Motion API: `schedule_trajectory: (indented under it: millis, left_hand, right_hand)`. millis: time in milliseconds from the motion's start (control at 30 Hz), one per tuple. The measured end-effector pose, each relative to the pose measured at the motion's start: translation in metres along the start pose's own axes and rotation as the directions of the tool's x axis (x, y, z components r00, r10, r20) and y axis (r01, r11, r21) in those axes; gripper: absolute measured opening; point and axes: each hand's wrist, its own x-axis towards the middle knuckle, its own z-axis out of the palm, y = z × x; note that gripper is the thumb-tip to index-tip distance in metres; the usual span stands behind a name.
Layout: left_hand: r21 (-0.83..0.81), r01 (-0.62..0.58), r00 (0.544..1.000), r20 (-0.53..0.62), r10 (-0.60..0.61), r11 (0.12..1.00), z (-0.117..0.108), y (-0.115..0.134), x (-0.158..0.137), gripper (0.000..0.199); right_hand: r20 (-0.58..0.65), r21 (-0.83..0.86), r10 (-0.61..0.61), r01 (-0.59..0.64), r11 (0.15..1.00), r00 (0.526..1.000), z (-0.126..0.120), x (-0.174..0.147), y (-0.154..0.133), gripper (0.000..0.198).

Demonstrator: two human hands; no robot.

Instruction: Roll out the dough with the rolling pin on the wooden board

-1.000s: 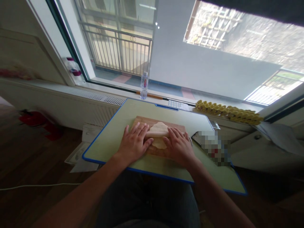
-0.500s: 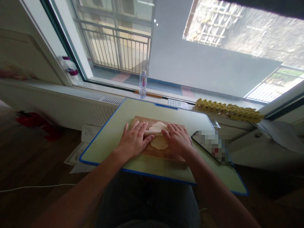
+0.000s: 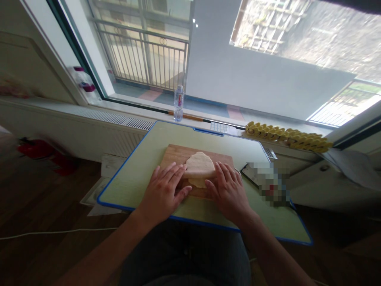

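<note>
A pale wooden rolling pin (image 3: 199,174) lies across a flat sheet of dough (image 3: 200,161) on a wooden board (image 3: 174,153). My left hand (image 3: 165,190) covers the pin's left end, fingers over it and thumb on the near side. At the other end, my right hand (image 3: 229,190) holds the pin in the same way, its thumb pointing inward. Most of the dough shows beyond the pin; a smaller part shows on the near side. Both pin ends are hidden under my hands.
The board rests on a pale green table (image 3: 133,163) with a blue edge. A phone-like object (image 3: 253,174), partly pixelated, lies at right. On the sill stand a water bottle (image 3: 178,104) and yellow egg cartons (image 3: 285,137). A red fire extinguisher (image 3: 44,153) is on the floor at left.
Both hands have drawn the rolling pin toward me, from the middle of the dough to its near part. More of the dough's far side now shows.
</note>
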Motion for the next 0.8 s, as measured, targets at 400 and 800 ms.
schedule_trajectory:
  millis: [400, 800]
  left_hand:
    - [-0.105, -0.026, 0.997, -0.075, 0.018, 0.994, -0.004, 0.009, -0.019, 0.044]
    - [-0.155, -0.022, 0.995, -0.099, 0.006, 0.988, -0.005, 0.012, -0.013, 0.034]
  right_hand:
    - [-0.088, -0.008, -0.004, 0.004, 1.000, 0.996, 0.006, -0.050, -0.006, 0.077]
    - [-0.129, -0.033, -0.008, 0.003, 0.999, 0.992, 0.008, -0.074, -0.008, 0.078]
